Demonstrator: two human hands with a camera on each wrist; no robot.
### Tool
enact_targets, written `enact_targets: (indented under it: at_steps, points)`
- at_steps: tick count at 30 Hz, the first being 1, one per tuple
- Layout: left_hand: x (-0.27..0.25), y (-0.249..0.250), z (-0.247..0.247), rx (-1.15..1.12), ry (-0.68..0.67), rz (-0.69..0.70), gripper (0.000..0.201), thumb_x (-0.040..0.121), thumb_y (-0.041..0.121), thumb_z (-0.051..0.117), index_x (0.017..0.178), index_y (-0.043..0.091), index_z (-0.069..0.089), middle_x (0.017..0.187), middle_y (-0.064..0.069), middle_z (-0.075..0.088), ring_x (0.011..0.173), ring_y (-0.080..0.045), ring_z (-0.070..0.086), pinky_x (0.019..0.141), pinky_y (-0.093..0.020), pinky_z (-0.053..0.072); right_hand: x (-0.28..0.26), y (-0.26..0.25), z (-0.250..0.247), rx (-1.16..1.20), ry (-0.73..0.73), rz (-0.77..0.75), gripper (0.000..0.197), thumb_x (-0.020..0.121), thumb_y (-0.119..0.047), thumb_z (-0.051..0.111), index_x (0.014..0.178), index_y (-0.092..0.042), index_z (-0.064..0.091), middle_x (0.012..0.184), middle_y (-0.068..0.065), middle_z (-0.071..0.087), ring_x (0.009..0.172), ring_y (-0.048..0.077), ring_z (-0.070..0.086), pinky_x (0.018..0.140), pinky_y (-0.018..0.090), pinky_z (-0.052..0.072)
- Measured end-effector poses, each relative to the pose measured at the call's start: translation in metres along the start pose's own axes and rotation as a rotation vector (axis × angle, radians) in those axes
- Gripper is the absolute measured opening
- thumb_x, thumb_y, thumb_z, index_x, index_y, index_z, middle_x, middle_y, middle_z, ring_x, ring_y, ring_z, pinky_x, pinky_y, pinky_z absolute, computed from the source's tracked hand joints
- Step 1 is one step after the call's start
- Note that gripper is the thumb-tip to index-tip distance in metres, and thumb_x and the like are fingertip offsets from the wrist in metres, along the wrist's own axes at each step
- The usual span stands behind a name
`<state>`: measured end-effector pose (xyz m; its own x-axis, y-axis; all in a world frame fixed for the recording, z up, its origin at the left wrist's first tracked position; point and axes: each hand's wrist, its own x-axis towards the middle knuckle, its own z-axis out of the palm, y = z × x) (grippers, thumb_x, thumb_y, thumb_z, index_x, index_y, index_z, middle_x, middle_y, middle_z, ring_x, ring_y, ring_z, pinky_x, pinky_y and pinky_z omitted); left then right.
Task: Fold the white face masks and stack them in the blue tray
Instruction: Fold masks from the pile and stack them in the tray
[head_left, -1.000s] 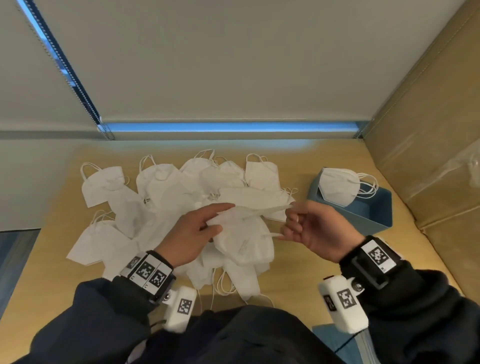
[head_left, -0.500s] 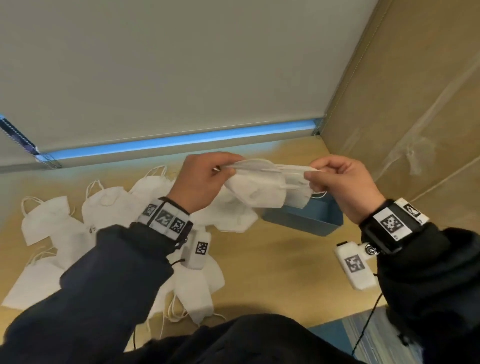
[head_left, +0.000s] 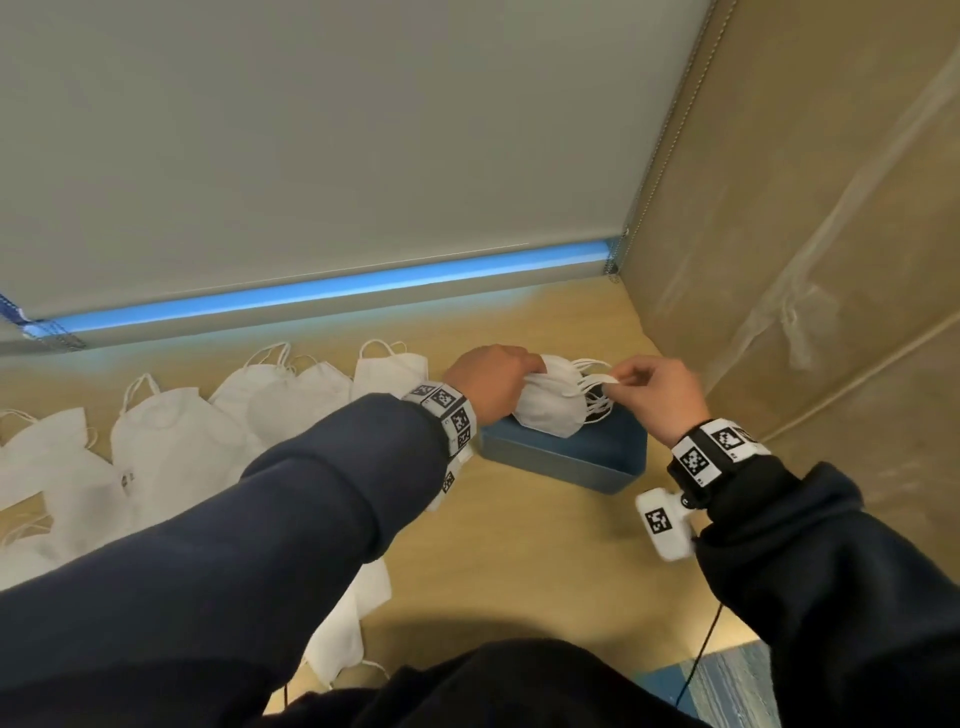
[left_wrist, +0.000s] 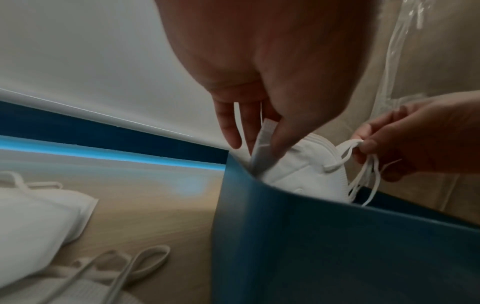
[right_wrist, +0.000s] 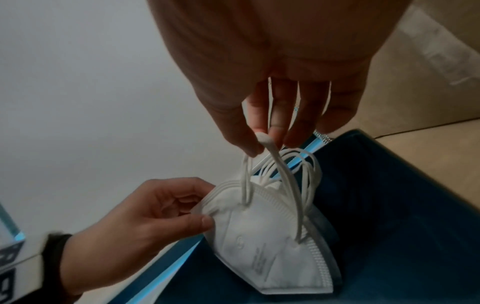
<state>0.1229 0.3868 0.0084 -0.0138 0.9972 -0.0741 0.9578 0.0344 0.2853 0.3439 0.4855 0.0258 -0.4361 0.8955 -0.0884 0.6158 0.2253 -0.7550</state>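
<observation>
Your left hand (head_left: 491, 382) pinches the folded mask (head_left: 550, 410) in the blue tray (head_left: 566, 457), frame centre; your right hand (head_left: 657, 395) pinches its ear loops (right_wrist: 270, 164).

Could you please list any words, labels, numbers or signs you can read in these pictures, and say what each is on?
None can be read.
Folded mask: grey print, too blurred.
Mask on the table: small dark mark, too small.
Wristbands and wrist cameras: black-and-white square code tags, no letters.

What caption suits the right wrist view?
Right hand pinches ear loops while left hand holds the folded white mask over the blue tray.
</observation>
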Motion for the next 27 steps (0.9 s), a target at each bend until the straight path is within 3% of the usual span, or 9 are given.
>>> enact_targets:
  at_steps: [3, 10, 14, 17, 19, 21, 23, 25, 27]
  points:
    - [0.004, -0.005, 0.007, 0.017, 0.04, -0.031, 0.042, 0.093, 0.009, 0.053, 0.131, 0.021, 0.064, 0.125, -0.005, 0.066, 0.107, -0.032, 0.063, 0.092, -0.044, 0.051, 0.008, -0.001, 0.007, -0.09, -0.027, -0.013, 0.009, 0.082, -0.014, 0.081, 0.09, -0.015, 0.077, 0.082, -0.001, 0.069, 0.072, 0.01, 0.059, 0.056, 0.003, 0.037]
    - [-0.015, -0.018, 0.0, -0.208, 0.255, -0.149, 0.025, 0.092, 0.014, 0.059, 0.115, 0.016, 0.069, 0.114, -0.005, 0.064, 0.105, -0.027, 0.061, 0.091, -0.041, 0.049, 0.014, -0.001, 0.008, -0.023, 0.059, -0.069, 0.021, 0.085, -0.014, 0.075, 0.103, -0.023, 0.071, 0.092, -0.001, 0.071, 0.069, 0.008, 0.059, 0.06, 0.008, 0.04]
    - [-0.068, -0.026, -0.008, -0.431, 0.394, -0.293, 0.013, 0.092, 0.018, 0.063, 0.098, 0.023, 0.074, 0.097, 0.007, 0.071, 0.087, -0.009, 0.065, 0.083, -0.029, 0.052, -0.013, -0.029, 0.017, 0.195, 0.062, -0.198, 0.014, 0.089, -0.013, 0.072, 0.097, -0.024, 0.072, 0.088, -0.005, 0.07, 0.068, 0.006, 0.059, 0.063, 0.011, 0.046]
    - [-0.131, -0.04, -0.006, -0.53, 0.43, -0.484, 0.011, 0.092, 0.018, 0.069, 0.094, 0.025, 0.077, 0.091, 0.015, 0.074, 0.086, 0.002, 0.066, 0.078, -0.014, 0.049, -0.043, -0.051, 0.047, 0.368, -0.184, -0.188, 0.01, 0.092, -0.011, 0.069, 0.092, -0.021, 0.073, 0.078, -0.002, 0.07, 0.069, 0.017, 0.067, 0.063, 0.033, 0.057]
    - [-0.177, -0.054, -0.002, -0.553, 0.424, -0.612, 0.012, 0.091, 0.017, 0.071, 0.092, 0.026, 0.077, 0.088, 0.015, 0.075, 0.085, 0.003, 0.067, 0.078, -0.018, 0.051, -0.061, -0.06, 0.078, 0.34, -0.417, -0.18, 0.013, 0.092, -0.012, 0.068, 0.103, -0.02, 0.071, 0.08, 0.0, 0.073, 0.071, 0.018, 0.071, 0.066, 0.04, 0.061]
    - [-0.222, -0.068, 0.001, -0.557, 0.417, -0.723, 0.013, 0.09, 0.016, 0.072, 0.09, 0.027, 0.077, 0.087, 0.013, 0.076, 0.084, 0.001, 0.069, 0.08, -0.025, 0.054, -0.077, -0.061, 0.114, 0.166, -0.631, -0.181, 0.031, 0.094, -0.019, 0.066, 0.124, -0.022, 0.064, 0.103, -0.004, 0.073, 0.092, 0.017, 0.071, 0.081, 0.036, 0.057]
    - [-0.262, -0.079, 0.004, -0.557, 0.416, -0.845, 0.013, 0.09, 0.016, 0.072, 0.089, 0.027, 0.077, 0.087, 0.012, 0.077, 0.085, -0.003, 0.071, 0.081, -0.029, 0.054, -0.086, -0.057, 0.148, -0.021, -0.746, -0.196, 0.051, 0.095, -0.022, 0.063, 0.144, -0.021, 0.049, 0.135, 0.0, 0.059, 0.123, 0.019, 0.058, 0.099, 0.029, 0.044]
    - [-0.298, -0.086, 0.007, -0.559, 0.437, -0.96, 0.014, 0.091, 0.017, 0.07, 0.089, 0.029, 0.076, 0.084, 0.012, 0.076, 0.085, -0.007, 0.071, 0.078, -0.026, 0.051, -0.087, -0.055, 0.174, -0.097, -0.719, -0.204, 0.06, 0.095, -0.018, 0.062, 0.151, -0.016, 0.04, 0.152, 0.007, 0.044, 0.139, 0.024, 0.041, 0.111, 0.029, 0.032]
    - [-0.328, -0.089, 0.011, -0.555, 0.475, -1.05, 0.015, 0.092, 0.017, 0.069, 0.089, 0.03, 0.076, 0.082, 0.011, 0.076, 0.085, -0.009, 0.07, 0.074, -0.021, 0.047, -0.082, -0.054, 0.195, -0.155, -0.617, -0.185, 0.067, 0.093, -0.012, 0.06, 0.154, -0.013, 0.033, 0.159, 0.012, 0.033, 0.147, 0.03, 0.029, 0.121, 0.036, 0.024]
